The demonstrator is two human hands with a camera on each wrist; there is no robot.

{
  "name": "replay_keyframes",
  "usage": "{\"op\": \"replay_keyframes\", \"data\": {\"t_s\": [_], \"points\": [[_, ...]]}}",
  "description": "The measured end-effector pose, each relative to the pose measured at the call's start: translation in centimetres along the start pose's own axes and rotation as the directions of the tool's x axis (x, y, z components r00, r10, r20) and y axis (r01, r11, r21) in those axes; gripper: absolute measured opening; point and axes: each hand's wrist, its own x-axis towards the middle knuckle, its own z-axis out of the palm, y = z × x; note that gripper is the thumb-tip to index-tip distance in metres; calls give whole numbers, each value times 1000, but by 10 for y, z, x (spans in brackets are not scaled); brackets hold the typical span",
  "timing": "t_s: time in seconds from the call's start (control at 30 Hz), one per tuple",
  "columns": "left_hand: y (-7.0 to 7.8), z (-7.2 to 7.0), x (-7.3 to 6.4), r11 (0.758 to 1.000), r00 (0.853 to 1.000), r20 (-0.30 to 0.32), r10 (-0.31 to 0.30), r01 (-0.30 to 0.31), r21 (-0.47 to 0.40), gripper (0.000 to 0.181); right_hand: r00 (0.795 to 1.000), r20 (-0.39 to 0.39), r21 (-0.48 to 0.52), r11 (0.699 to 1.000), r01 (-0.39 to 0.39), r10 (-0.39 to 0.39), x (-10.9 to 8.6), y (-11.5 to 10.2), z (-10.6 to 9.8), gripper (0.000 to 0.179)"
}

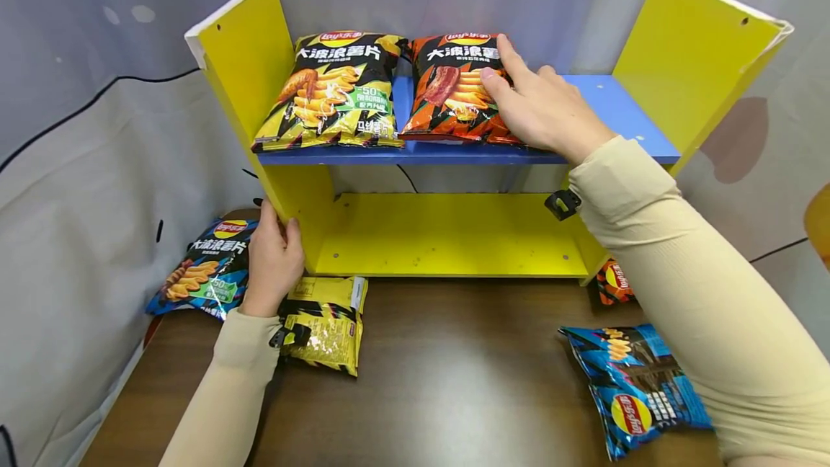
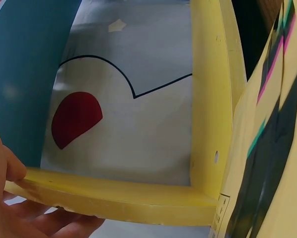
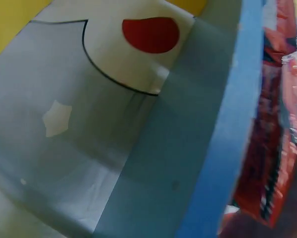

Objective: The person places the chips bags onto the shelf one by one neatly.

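My left hand (image 1: 275,258) grips the edge of the yellow side panel (image 2: 113,198) of a shelf unit, thumb on one face and fingers on the other. Up on the blue shelf (image 1: 603,103), my right hand (image 1: 547,110) holds the right side of a red chip bag (image 1: 447,96), its thumb on the bag's front and index finger along the upper right corner. Its other fingers are largely hidden. Left of that bag, a yellow chip bag (image 1: 333,92) leans back on the same shelf, front outward. The right wrist view catches the red bag's edge above the shelf's blue front.
A blue chip bag (image 1: 217,265) lies left of the unit, and a yellow bag (image 1: 327,323) lies partly behind my left wrist. Another blue bag (image 1: 638,388) and a small part of a red bag (image 1: 612,283) are at the right. A yellow lower shelf (image 1: 447,233) sits below.
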Motion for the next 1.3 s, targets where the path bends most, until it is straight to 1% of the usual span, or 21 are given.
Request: {"op": "replay_keyframes", "data": {"t_s": [0.07, 0.13, 0.17, 0.2, 0.27, 0.33, 0.4, 0.47, 0.5, 0.6, 0.63, 0.7, 0.83, 0.87, 0.97, 1.03, 1.07, 1.1, 1.17, 1.2, 1.3], "points": [[-1, 0, -1, 1000, 1000, 1, -6, 6, 3, 38, 998, -51, 30, 999, 38, -36, -7, 5, 0, 68], [-1, 0, -1, 1000, 1000, 0, -7, 7, 6, 38, 986, -135, 53, 993, 103, -95, -19, 12, 2, 71], [-1, 0, -1, 1000, 1000, -2, -7, 7, 7, 38, 973, -191, 59, 988, 145, -131, -27, 16, 4, 72], [-1, 0, -1, 1000, 1000, -3, -7, 7, 6, 38, 947, -262, 50, 978, 203, -184, -35, 21, 8, 73], [-1, 0, -1, 1000, 1000, -2, -3, 3, 2, 38, 866, -399, -20, 946, 322, -303, -53, 33, 16, 70], [0, 0, 0, 1000, 1000, 2, -2, 2, 0, 39, 754, -495, -148, 897, 416, -431, -73, 48, 26, 62], [1, 0, 1, 1000, 1000, 6, -5, 4, 2, 39, 659, -515, -285, 835, 472, -548, -93, 63, 35, 56], [2, -1, 2, 1000, 1000, 10, -7, 7, 4, 40, 615, -478, -376, 779, 501, -626, -112, 78, 46, 54], [2, -1, 2, 1000, 1000, 13, -9, 9, 3, 40, 606, -456, -401, 758, 514, -652, -121, 86, 53, 55], [2, -1, 3, 1000, 1000, 11, -12, 12, 1, 40, 610, -397, -423, 727, 541, -686, -147, 112, 77, 56], [2, -1, 2, 1000, 1000, 12, -15, 15, 1, 40, 622, -381, -422, 727, 541, -684, -155, 122, 86, 57], [1, -1, 1, 1000, 1000, 12, -20, 20, 1, 40, 663, -346, -413, 742, 528, -664, -171, 142, 101, 59], [0, -1, -1, 1000, 1000, 11, -21, 20, 8, 39, 767, -285, -396, 799, 452, -575, -204, 185, 124, 66], [-1, -1, -1, 1000, 1000, 9, -19, 19, 10, 39, 783, -281, -393, 811, 434, -555, -212, 196, 129, 67], [-1, -1, -2, 1000, 1000, 9, -19, 19, 8, 40, 809, -270, -382, 830, 408, -522, -232, 227, 144, 66], [-1, -1, -3, 1000, 1000, 13, -22, 22, 2, 41, 830, -233, -380, 833, 402, -507, -245, 247, 153, 47], [-1, 0, -3, 1000, 1000, 15, -23, 23, 2, 41, 849, -197, -380, 836, 395, -490, -251, 256, 157, 43], [-2, 0, -3, 1000, 1000, 17, -24, 24, -1, 42, 871, -156, -381, 842, 381, -465, -257, 265, 162, 49], [-2, 0, -3, 1000, 1000, 17, -24, 24, -5, 42, 909, -69, -382, 853, 356, -411, -266, 278, 170, 75], [-2, 0, -3, 1000, 1000, 15, -21, 22, -4, 42, 920, -36, -379, 857, 349, -390, -270, 283, 174, 89], [-2, 0, 0, 1000, 1000, 7, -8, 8, -6, 42, 937, 13, -375, 867, 328, -349, -277, 291, 185, 107]]}}
